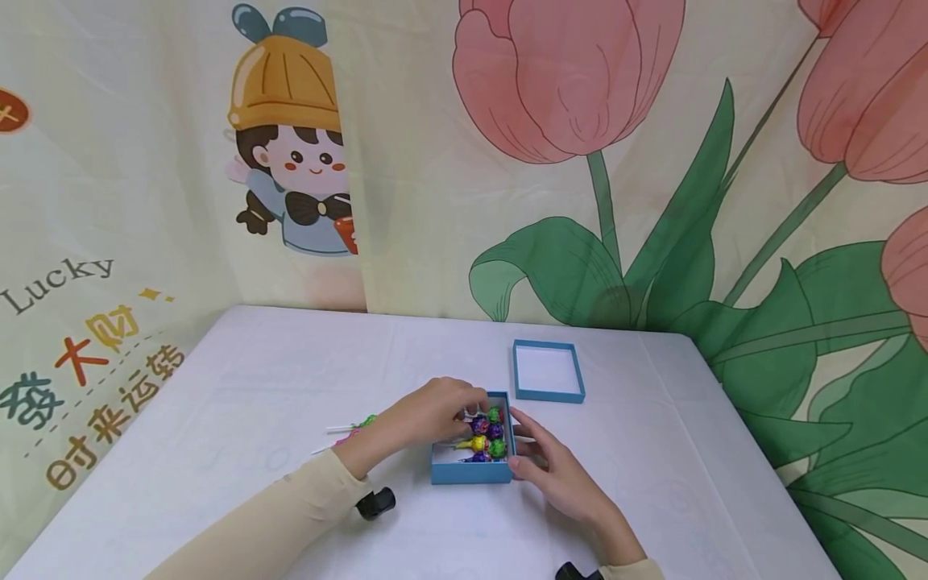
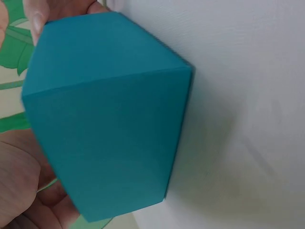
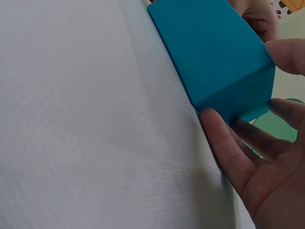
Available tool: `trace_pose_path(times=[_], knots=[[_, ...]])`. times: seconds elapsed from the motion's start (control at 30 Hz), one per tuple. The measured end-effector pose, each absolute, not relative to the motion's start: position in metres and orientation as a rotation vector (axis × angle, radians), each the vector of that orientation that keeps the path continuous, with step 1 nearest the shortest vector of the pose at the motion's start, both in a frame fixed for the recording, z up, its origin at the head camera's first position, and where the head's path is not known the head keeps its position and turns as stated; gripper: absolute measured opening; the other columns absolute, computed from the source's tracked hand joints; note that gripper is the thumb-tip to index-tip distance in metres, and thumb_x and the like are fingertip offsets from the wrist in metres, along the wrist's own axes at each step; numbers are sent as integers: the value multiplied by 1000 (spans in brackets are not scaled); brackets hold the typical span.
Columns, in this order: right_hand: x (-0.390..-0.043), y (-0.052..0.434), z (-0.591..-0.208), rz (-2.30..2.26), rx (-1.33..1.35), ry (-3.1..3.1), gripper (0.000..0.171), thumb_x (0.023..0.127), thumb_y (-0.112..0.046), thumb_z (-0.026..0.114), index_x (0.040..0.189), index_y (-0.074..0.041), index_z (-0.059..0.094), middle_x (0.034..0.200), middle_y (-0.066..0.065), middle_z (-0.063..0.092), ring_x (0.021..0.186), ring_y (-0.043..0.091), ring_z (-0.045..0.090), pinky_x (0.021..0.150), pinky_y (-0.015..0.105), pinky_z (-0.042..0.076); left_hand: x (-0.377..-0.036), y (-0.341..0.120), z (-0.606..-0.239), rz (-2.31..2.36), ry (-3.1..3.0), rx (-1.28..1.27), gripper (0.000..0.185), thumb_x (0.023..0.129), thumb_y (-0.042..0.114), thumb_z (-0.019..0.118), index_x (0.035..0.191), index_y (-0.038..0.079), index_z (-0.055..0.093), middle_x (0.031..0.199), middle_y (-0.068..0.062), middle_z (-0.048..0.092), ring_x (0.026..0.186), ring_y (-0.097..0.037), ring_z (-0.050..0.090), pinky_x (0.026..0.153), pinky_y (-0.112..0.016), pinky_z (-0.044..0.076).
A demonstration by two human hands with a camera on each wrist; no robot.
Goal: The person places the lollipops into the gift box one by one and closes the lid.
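The blue box (image 1: 471, 474) sits on the white table (image 1: 290, 379), between the two hands, with its top open. The right hand (image 1: 554, 463) is against the box's right side. Its fingers are spread and nearly straight, and its thumb touches the near corner. It is not wrapped round the box. This looks like a way to keep the box from sliding.

The left hand (image 1: 438, 412) comes over the box's left side, and its fingers bend down inside. I cannot tell if they pinch anything, as the tips are hidden there.

Just beside those fingertips are the lollies (image 1: 496, 431), purple, green and yellow. Their round heads sit toward the right hand's fingers and the sticks I can see point to the left, maybe so they lie neatly side by side.

Two or so loose lollies (image 1: 366, 421) lie left of the left hand, partly behind its arm. The lid (image 1: 553, 396) lies past the right fingertips, perhaps put there to be out of the way.
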State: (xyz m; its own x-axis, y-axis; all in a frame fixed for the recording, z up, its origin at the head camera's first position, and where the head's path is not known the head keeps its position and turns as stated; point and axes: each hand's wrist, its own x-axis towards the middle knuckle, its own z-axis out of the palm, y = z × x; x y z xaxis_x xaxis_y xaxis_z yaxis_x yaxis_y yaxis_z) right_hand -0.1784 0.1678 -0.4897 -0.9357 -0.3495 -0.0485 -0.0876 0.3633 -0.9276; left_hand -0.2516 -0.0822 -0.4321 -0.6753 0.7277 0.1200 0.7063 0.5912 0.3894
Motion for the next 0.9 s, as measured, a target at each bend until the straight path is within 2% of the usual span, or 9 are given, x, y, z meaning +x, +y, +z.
trace_pose_path(times=[0.2, 0.4, 0.9], knots=[[-178, 167, -489, -1592, -383, 2409, 70, 105, -36, 68, 166, -33, 34, 161, 16, 48, 137, 35, 58, 104, 49, 56, -251, -96, -415, 681, 2804, 1229, 26, 94, 5, 81, 119, 11, 76, 108, -5, 77, 93, -19, 69, 84, -31, 60], [-178, 167, -490, -1578, -375, 2433, 71, 104, -37, 68, 166, -33, 35, 160, 16, 49, 136, 34, 59, 106, 53, 54, -254, -119, -404, 711, 2889, 1171, 27, 94, 11, 82, 119, 15, 74, 106, 2, 75, 95, -15, 69, 83, -29, 60], [-178, 168, -489, -1566, -378, 2440, 71, 105, -37, 68, 167, -32, 34, 160, 15, 48, 137, 33, 58, 107, 52, 53, -250, -179, -409, 724, 2969, 907, 28, 93, 15, 84, 119, 15, 74, 104, 6, 74, 93, -13, 68, 84, -34, 60]])
